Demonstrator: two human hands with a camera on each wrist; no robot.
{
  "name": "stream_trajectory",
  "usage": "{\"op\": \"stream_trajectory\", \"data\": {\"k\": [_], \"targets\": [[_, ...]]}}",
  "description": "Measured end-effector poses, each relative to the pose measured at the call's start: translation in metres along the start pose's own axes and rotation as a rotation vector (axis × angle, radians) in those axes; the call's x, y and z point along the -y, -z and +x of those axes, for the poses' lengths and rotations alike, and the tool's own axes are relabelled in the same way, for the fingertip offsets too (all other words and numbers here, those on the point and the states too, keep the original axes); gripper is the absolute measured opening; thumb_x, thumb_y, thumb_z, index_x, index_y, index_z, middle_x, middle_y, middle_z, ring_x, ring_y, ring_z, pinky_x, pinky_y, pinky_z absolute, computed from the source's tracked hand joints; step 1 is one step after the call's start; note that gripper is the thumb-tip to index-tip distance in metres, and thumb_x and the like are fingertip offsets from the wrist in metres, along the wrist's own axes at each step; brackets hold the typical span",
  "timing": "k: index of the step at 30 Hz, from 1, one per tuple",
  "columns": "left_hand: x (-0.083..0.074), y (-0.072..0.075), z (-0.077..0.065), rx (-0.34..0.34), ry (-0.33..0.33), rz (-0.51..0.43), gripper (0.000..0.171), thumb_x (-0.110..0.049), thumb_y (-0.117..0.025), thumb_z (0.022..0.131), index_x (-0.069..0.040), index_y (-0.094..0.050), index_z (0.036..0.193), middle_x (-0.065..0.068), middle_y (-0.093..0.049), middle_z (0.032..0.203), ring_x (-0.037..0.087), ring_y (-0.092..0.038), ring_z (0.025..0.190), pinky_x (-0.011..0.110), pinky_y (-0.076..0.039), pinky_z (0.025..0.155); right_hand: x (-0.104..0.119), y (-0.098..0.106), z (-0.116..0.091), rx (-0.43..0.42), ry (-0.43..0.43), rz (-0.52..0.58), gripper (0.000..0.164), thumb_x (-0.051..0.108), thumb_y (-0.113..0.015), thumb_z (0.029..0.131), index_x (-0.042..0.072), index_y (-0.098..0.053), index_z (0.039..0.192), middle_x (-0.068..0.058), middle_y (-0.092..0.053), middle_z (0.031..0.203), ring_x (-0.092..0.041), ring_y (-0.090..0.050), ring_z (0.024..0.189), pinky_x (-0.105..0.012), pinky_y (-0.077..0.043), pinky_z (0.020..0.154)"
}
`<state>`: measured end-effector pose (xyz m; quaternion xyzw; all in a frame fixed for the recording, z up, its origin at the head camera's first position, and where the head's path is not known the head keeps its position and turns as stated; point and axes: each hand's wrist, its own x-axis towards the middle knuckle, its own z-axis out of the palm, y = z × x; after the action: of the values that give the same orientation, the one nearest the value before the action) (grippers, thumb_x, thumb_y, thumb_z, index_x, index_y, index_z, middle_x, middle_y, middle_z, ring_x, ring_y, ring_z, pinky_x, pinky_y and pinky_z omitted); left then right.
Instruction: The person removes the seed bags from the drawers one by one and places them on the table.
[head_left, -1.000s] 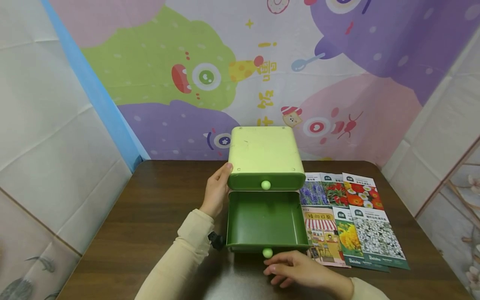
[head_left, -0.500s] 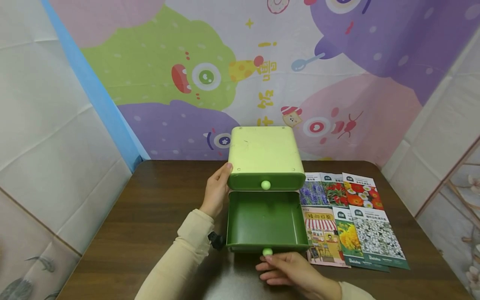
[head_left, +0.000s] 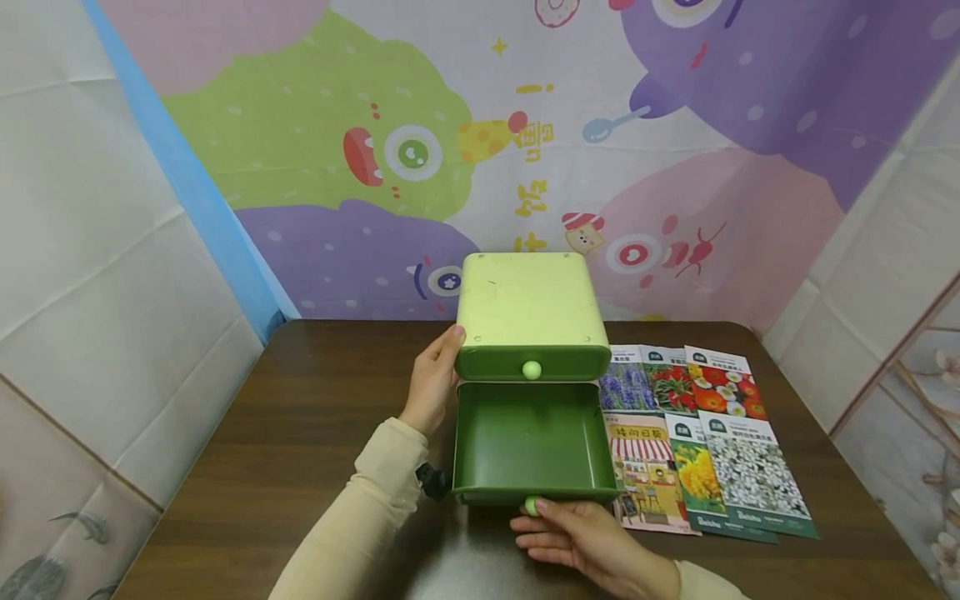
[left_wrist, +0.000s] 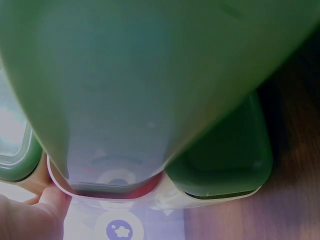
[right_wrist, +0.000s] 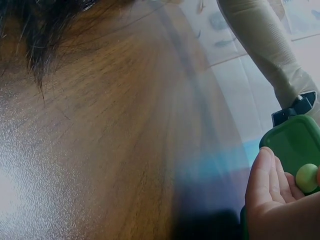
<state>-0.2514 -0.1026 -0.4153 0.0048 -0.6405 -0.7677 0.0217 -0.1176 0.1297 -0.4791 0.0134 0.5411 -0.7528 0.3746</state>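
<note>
A pale yellow tabletop cabinet (head_left: 532,296) with green drawers stands mid-table. Its middle drawer (head_left: 534,437) is pulled far out and its inside is bare. The top drawer (head_left: 487,364) and, in the left wrist view, the bottom drawer (left_wrist: 225,150) are pushed in. My left hand (head_left: 433,382) rests against the cabinet's left side, its tip near the upper front corner. My right hand (head_left: 581,540) pinches the light green round knob (head_left: 532,506) of the middle drawer between thumb and index finger. The other fingers extend beneath the knob.
Several flower seed packets (head_left: 753,462) lie overlapping on the dark wooden table (head_left: 315,433), right of the cabinet. One packet (head_left: 648,475) has a shop picture and reaches close to the drawer's right side. A printed cloth (head_left: 300,125) hangs behind the table.
My right hand has shifted slightly left and up, and its thumb and index finger have closed on the knob. Left hand, cabinet and packets stay in place.
</note>
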Motion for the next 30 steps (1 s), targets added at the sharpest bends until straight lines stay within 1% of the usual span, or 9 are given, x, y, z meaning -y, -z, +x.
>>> {"op": "stream_trajectory", "data": {"k": [4, 9, 14, 19, 23, 30], "targets": [[0.002, 0.001, 0.001, 0.003, 0.001, -0.002, 0.062, -0.045, -0.054, 0.100, -0.009, -0.043, 0.149, 0.008, -0.045, 0.151, 0.028, -0.058, 0.125, 0.030, -0.054, 0.094, 0.001, 0.000, 0.000, 0.011, 0.003, 0.000, 0.067, 0.037, -0.056, 0.100, -0.016, -0.042, 0.139, -0.013, -0.071, 0.116, -0.018, -0.071, 0.101, -0.031, -0.057, 0.091], [0.003, 0.002, 0.001, 0.006, 0.000, -0.001, 0.062, -0.045, -0.054, 0.100, -0.009, -0.043, 0.148, 0.008, -0.046, 0.151, 0.028, -0.059, 0.124, 0.030, -0.054, 0.094, 0.004, 0.000, 0.000, 0.018, 0.023, -0.024, 0.065, 0.037, -0.055, 0.101, -0.017, -0.043, 0.137, -0.014, -0.071, 0.115, -0.018, -0.071, 0.100, -0.033, -0.057, 0.091], [0.001, 0.001, 0.000, 0.004, -0.006, 0.000, 0.061, -0.045, -0.053, 0.100, -0.009, -0.043, 0.148, 0.009, -0.046, 0.150, 0.027, -0.061, 0.121, 0.027, -0.055, 0.089, 0.011, 0.001, 0.000, 0.023, 0.045, -0.042, 0.064, 0.036, -0.053, 0.102, -0.017, -0.045, 0.136, -0.014, -0.071, 0.115, -0.019, -0.071, 0.102, -0.033, -0.056, 0.092], [0.001, 0.001, 0.000, 0.007, -0.009, 0.001, 0.062, -0.045, -0.052, 0.100, -0.008, -0.041, 0.149, 0.010, -0.045, 0.151, 0.025, -0.061, 0.120, 0.026, -0.055, 0.088, 0.021, 0.002, 0.002, 0.020, 0.076, -0.061, 0.062, 0.036, -0.052, 0.102, -0.017, -0.046, 0.135, -0.016, -0.071, 0.116, -0.020, -0.071, 0.102, -0.034, -0.056, 0.093], [0.001, 0.001, 0.000, 0.006, -0.003, 0.000, 0.063, -0.045, -0.053, 0.100, -0.008, -0.041, 0.149, 0.009, -0.045, 0.151, 0.025, -0.061, 0.120, 0.026, -0.055, 0.087, 0.028, 0.003, 0.008, -0.002, 0.088, -0.065, 0.062, 0.035, -0.053, 0.102, -0.017, -0.046, 0.134, -0.017, -0.071, 0.116, -0.019, -0.072, 0.101, -0.034, -0.056, 0.092], [0.001, 0.000, 0.000, -0.006, 0.005, 0.009, 0.065, -0.048, -0.055, 0.098, -0.010, -0.043, 0.148, 0.007, -0.046, 0.150, 0.026, -0.060, 0.122, 0.028, -0.055, 0.089, 0.038, 0.008, 0.023, -0.020, 0.092, -0.054, 0.065, 0.036, -0.055, 0.101, -0.017, -0.044, 0.137, -0.014, -0.072, 0.113, -0.018, -0.072, 0.099, -0.033, -0.057, 0.092]]}}
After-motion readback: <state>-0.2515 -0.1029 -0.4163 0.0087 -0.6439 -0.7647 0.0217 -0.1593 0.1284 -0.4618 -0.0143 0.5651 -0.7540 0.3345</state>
